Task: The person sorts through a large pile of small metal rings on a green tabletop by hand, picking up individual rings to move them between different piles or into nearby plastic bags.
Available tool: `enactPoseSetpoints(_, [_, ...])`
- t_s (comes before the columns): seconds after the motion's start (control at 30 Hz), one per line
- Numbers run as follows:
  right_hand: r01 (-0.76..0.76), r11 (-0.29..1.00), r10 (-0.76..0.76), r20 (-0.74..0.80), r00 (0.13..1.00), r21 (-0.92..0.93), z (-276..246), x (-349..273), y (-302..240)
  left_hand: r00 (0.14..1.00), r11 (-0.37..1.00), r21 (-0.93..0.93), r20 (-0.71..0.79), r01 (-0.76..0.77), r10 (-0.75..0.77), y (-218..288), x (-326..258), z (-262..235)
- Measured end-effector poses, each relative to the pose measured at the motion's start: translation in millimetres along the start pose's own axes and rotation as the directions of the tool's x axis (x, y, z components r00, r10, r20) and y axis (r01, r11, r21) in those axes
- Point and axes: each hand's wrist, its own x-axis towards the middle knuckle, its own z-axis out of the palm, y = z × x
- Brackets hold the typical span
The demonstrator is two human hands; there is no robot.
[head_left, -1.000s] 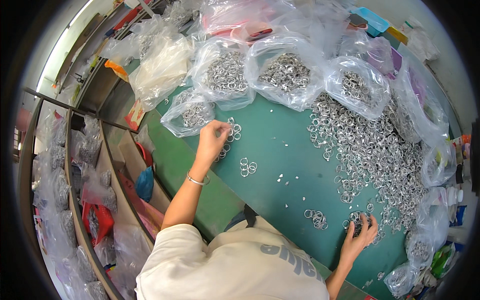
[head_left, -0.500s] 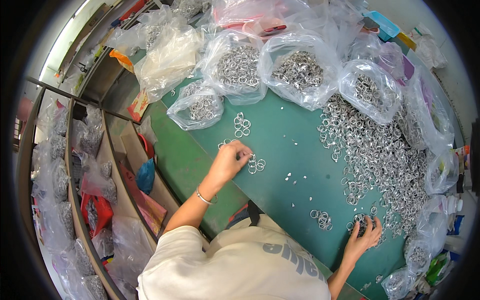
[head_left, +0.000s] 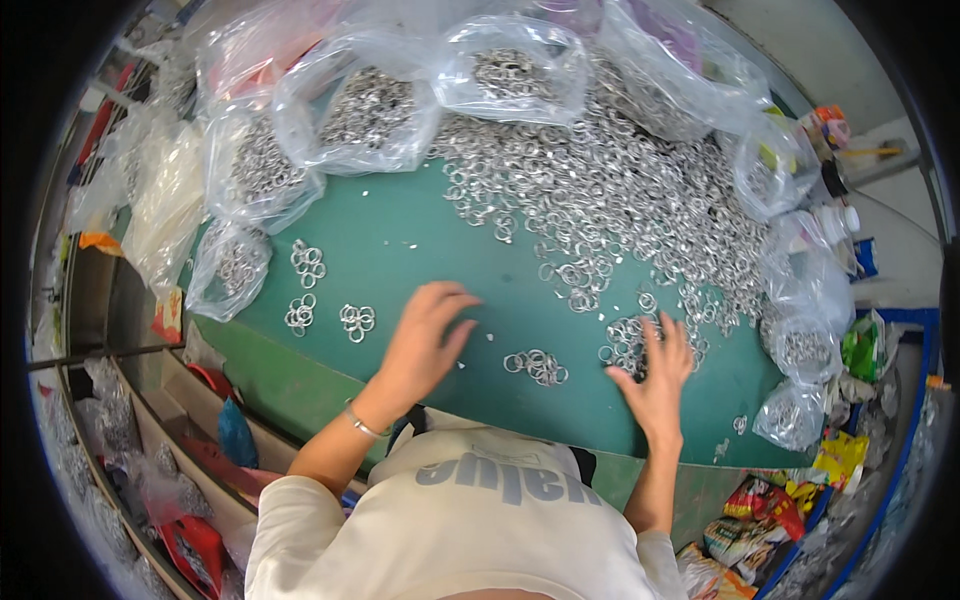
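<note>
My left hand (head_left: 430,335) hovers over the green table top with its fingers apart, and nothing shows in it. To its left lie three small groups of silver metal rings: an upper group (head_left: 308,264), a lower group (head_left: 300,314) and a nearer group (head_left: 357,322). My right hand (head_left: 658,378) is open, its spread fingertips at a small heap of rings (head_left: 624,342). Between the two hands lies a loose cluster of rings (head_left: 536,367). A large spread pile of rings (head_left: 640,190) covers the far right of the table.
Clear plastic bags of metal parts stand along the far edge, among them a wide bag (head_left: 365,110) and a smaller bag (head_left: 232,265). More bags (head_left: 800,345) line the right edge. Shelves (head_left: 150,400) are at lower left, and coloured packets (head_left: 765,505) at lower right.
The view has swung to the right. My left hand has left the small ring groups and moved right, its fingers opening from a pinch. My right hand stays by the small heap.
</note>
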Motion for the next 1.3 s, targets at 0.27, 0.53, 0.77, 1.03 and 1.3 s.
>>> enactPoseSetpoints(0.27, [0.000,0.963,0.103,-0.366,0.925,0.271,13.3,11.8,36.4,0.866,0.890,0.071,0.276,-0.451,0.417,42.8,75.7,82.7])
enactPoseSetpoints(0.53, [-0.257,0.621,0.508,-0.131,0.851,0.741,-12.7,0.1,76.6,0.924,0.893,0.240,0.148,-0.380,0.353,20.2,90.0,111.8])
enactPoseSetpoints(0.77, [-0.313,0.945,0.320,-0.080,0.944,0.092,-7.3,-28.3,46.7,0.699,0.770,0.037,0.448,-0.637,0.557,71.3,80.2,131.9])
enactPoseSetpoints(1.03, [-0.118,0.852,0.321,-0.330,0.888,0.510,15.6,-1.1,23.6,0.804,0.865,-0.165,0.321,-0.473,0.501,47.4,95.5,138.5])
enactPoseSetpoints(1.3, [-0.054,0.362,0.251,-0.041,0.967,0.931,-7.3,29.2,5.1,0.970,0.890,-0.455,0.218,0.007,0.104,50.3,124.7,113.6])
